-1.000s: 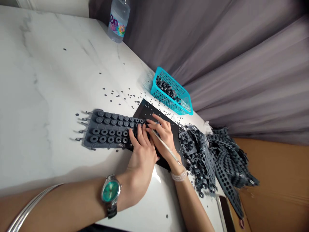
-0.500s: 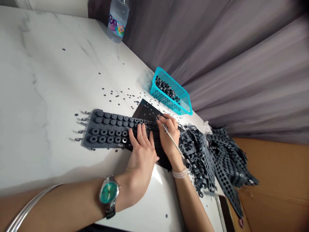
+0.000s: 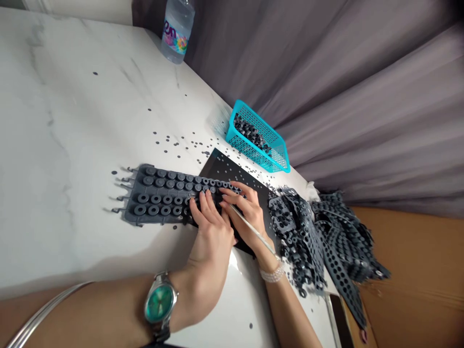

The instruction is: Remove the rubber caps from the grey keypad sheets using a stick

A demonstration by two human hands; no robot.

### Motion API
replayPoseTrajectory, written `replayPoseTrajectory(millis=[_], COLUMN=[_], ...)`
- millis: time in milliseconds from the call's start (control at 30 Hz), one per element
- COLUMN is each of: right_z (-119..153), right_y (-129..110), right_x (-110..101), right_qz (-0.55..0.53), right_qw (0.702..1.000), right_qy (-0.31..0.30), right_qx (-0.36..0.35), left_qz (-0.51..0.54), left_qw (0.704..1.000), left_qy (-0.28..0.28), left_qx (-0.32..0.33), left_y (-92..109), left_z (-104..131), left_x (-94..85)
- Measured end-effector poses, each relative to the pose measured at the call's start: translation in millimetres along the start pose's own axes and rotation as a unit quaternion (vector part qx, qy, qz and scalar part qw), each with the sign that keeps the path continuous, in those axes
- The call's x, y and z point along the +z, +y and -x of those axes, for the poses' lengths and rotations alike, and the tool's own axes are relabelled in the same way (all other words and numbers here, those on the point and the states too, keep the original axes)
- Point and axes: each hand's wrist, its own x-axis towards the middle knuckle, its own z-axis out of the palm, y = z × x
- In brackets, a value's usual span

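Note:
A dark grey rubber sheet (image 3: 165, 190) with rows of raised round rings lies lengthwise, its right end over a black mat (image 3: 232, 169). My left hand (image 3: 211, 234) presses down on the sheet's near rows, fingers stretched out and holding nothing. Close beside it, my right hand (image 3: 248, 215) grips a thin white stick (image 3: 251, 226) like a pen. Its tip is hidden among the fingers over the ringed rows. Small dark discs (image 3: 176, 144) are scattered on the table behind the sheet and on the mat.
A turquoise basket (image 3: 250, 147) holding many small dark rubber pieces stands behind the mat. To the right lie a heap of loose rings and perforated rubber sheets (image 3: 308, 241) and a cardboard box (image 3: 416, 251). A water bottle (image 3: 177, 34) stands at the far edge, before a grey curtain (image 3: 344, 87).
My right hand has moved left along the sheet with the white stick, now up against my left hand. My left hand has shifted slightly left, its fingers drawn in a little.

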Motion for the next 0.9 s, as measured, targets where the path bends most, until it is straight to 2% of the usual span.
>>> replayPoseTrajectory(millis=[200,400,500,600,667,767,900], right_z=[-0.5,0.7,1.1,0.5,-0.5,-2.6,-3.5], right_y=[4.9,6.3,21.2,40.6,47.1,42.1,24.2], right_x=[0.9,5.1,3.5,-2.4,-7.0,-11.4,-10.3], right_qz=[0.021,0.05,0.09,0.13,0.125,0.085,0.032], right_qw=[0.999,0.995,0.992,0.976,0.969,0.974,0.991], right_qy=[0.001,-0.002,0.068,0.172,0.199,0.192,0.112], right_qx=[-0.044,-0.085,-0.059,0.025,0.069,0.085,0.066], left_qz=[0.02,-0.023,-0.03,-0.013,0.005,0.034,0.022], left_qw=[1.0,1.0,0.999,1.0,0.999,0.998,0.998], left_qy=[-0.008,-0.018,-0.021,0.001,0.014,0.024,0.026], left_qx=[-0.003,0.012,0.018,0.021,0.029,0.057,0.051], left_y=[-1.2,-2.2,-1.3,0.1,1.1,1.9,0.5], left_z=[-0.2,-2.1,-2.8,-4.5,-7.2,-12.0,-13.3], left_x=[-3.9,-5.4,-4.0,-0.4,2.2,4.0,1.3])
